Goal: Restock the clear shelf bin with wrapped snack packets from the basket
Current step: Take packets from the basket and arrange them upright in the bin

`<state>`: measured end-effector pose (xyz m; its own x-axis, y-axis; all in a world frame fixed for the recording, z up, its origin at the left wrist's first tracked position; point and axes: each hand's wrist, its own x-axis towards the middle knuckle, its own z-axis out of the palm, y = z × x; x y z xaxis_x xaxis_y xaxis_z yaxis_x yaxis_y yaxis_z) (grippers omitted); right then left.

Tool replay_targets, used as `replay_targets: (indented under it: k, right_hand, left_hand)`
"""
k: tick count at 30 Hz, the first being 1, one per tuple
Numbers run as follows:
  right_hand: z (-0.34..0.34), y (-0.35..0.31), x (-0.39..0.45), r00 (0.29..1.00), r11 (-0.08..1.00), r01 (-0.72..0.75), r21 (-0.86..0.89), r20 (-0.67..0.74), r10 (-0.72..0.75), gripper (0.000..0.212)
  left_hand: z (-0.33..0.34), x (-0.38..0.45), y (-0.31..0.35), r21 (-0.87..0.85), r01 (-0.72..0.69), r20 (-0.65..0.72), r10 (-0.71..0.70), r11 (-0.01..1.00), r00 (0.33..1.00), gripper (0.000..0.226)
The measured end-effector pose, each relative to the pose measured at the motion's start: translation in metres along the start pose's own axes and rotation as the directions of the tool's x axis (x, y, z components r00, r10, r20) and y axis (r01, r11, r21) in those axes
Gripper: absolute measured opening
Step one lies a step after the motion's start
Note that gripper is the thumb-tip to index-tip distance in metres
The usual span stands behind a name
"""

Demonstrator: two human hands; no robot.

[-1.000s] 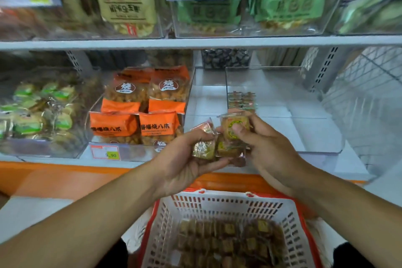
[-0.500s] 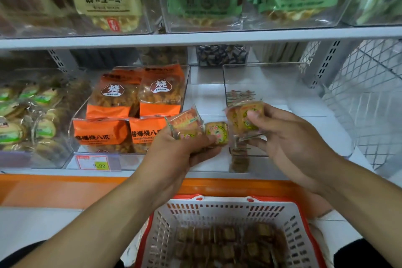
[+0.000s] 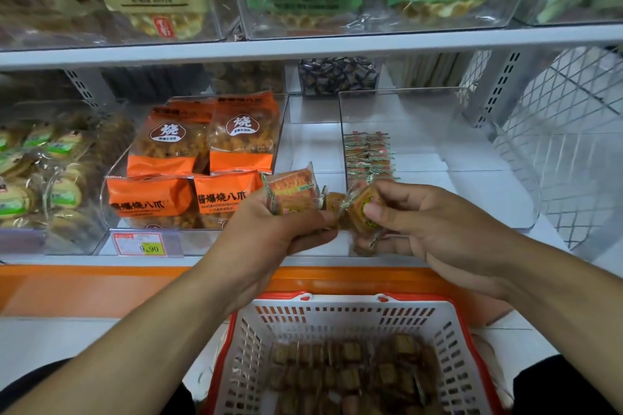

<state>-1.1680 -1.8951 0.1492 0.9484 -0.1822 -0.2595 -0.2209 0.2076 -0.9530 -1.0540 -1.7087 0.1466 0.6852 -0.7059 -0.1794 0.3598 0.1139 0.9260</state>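
While raised before the clear shelf bin (image 3: 438, 158), left hand (image 3: 269, 229) fingers curled round several wrapped snack packets (image 3: 293, 190); right hand (image 3: 435, 229) fingers pinching one packet (image 3: 362, 214), just beside the left fingers. More packets stacked in the bin beyond the fingers; white basket (image 3: 340, 313) of packets below them.

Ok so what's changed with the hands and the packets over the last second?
The right hand drew one wrapped packet off the bunch and a little to the right, pinching it near the front of the clear bin. The left hand kept hold of the remaining packets. No packet has gone into the bin yet; the row in the bin and the basket look unchanged.
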Motion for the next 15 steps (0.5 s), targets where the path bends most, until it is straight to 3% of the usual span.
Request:
replay_targets:
  k: [4,9,12,15]
  right_hand:
    - [0.0,-0.003,-0.004,0.998,0.999,-0.041,0.021,0.045,0.04,0.042]
    - [-0.006,-0.007,-0.008,0.994,0.997,-0.07,-0.044,0.084,0.073,0.058]
    - [-0.01,-0.009,-0.008,0.989,0.994,-0.094,-0.046,0.113,0.099,0.066]
    - [-0.014,-0.014,-0.009,0.987,0.982,-0.088,-0.167,0.115,0.108,0.064]
  left_hand:
    - [0.002,0.002,-0.006,0.04,-0.015,0.0,0.015,0.999,1.0,0.038]
    - [0.004,0.004,-0.007,0.093,-0.027,-0.006,0.028,0.995,1.0,0.057]
    - [0.006,0.004,-0.007,0.141,-0.037,-0.005,0.038,0.989,0.999,0.058]
    - [0.009,0.005,-0.009,0.177,-0.049,0.013,0.047,0.983,0.999,0.056]
